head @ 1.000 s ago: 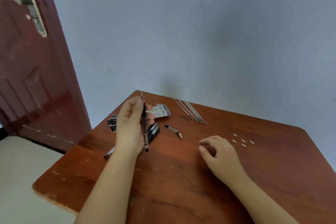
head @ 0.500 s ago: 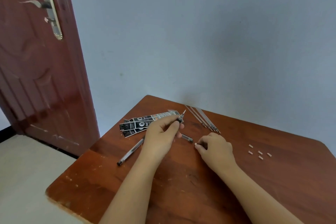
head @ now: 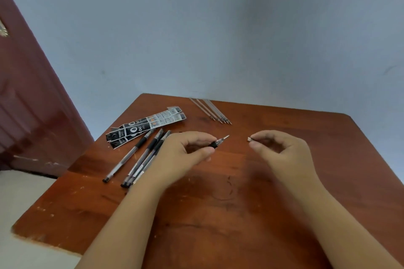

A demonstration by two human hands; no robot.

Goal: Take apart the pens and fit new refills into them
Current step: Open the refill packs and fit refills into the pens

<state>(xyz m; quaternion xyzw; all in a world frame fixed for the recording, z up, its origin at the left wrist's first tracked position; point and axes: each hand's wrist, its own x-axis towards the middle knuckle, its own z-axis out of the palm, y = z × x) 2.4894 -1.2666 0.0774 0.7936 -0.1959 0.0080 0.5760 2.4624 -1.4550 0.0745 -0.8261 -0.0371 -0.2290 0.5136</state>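
Pen (head: pixel 217 142) held above the desk (head: pixel 218 214) in the left hand (head: pixel 183 155), grip pinching the black rubber part, sharp point sticking out toward the right. Small silver tip piece (head: pixel 249 139) pinched in the right hand (head: pixel 282 153), grip pressed tight on it, apart from the pen's point (a clear gap between the two). Three more pens (head: pixel 142 157) lying flat on the desk to the left, partly tucked under the left wrist. Black and white packets (head: pixel 146 126) just behind those pens, overlapping one another. Thin refills (head: pixel 211 111) side by side near the far edge of the desk. Dark red door (head: pixel 32 105) off to the left, grey wall (head: pixel 218 28) behind.
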